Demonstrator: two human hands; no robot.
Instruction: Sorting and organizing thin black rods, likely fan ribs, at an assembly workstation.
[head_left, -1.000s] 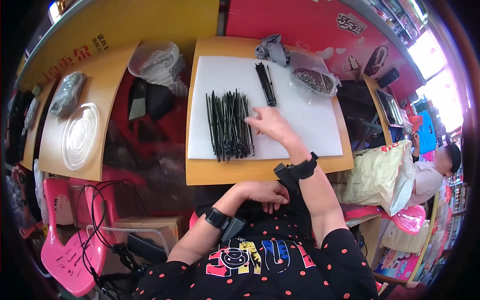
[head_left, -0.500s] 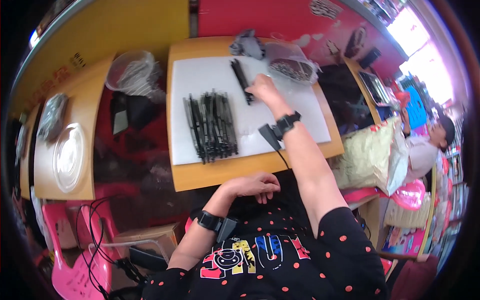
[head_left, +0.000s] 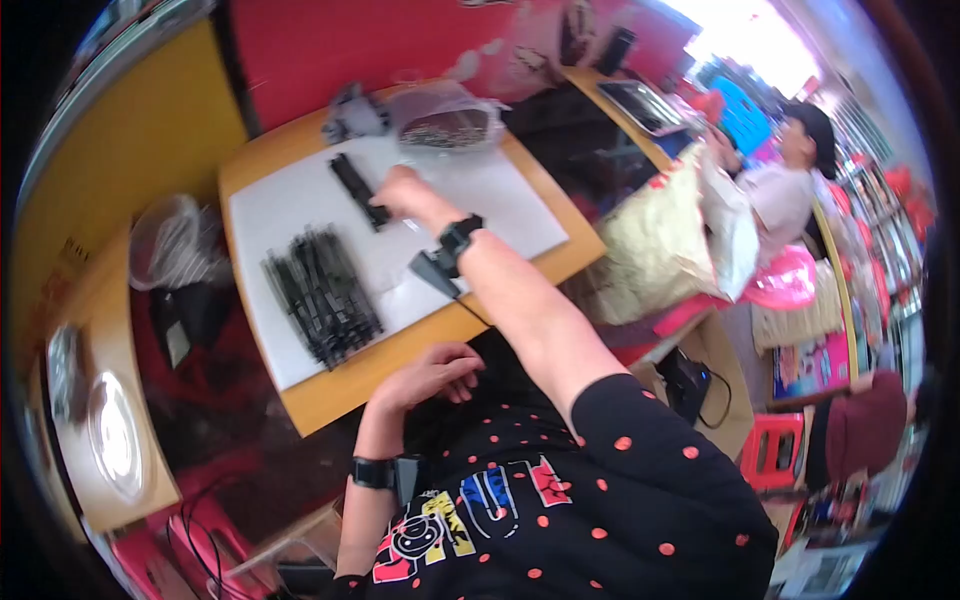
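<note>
My right hand (head_left: pixel 405 192) is over the far part of a white sheet (head_left: pixel 510 205) on the wooden table. Its fingers are pinched at the near end of a small bundle of slim black sticks (head_left: pixel 350 182); the fingertips are partly hidden and blurred. A wider pile of similar black sticks (head_left: pixel 322 295) lies side by side on the sheet, nearer to me. My left hand (head_left: pixel 432 375) hangs at the table's near edge, fingers loosely bent and apart, with nothing in it.
At the table's far end stand a clear plastic-lined container (head_left: pixel 445 128) of thin pieces and a crumpled grey bag (head_left: pixel 354 114). A large pale sack (head_left: pixel 655 235) is to the right, near a seated person (head_left: pixel 780 195). A side table (head_left: pixel 125 330) bears a clear round lid (head_left: pixel 117 435).
The view has swung to the right, so the table appears farther left and tilted. My right hand remains by the small bundle; my left hand still hangs at the table's edge.
</note>
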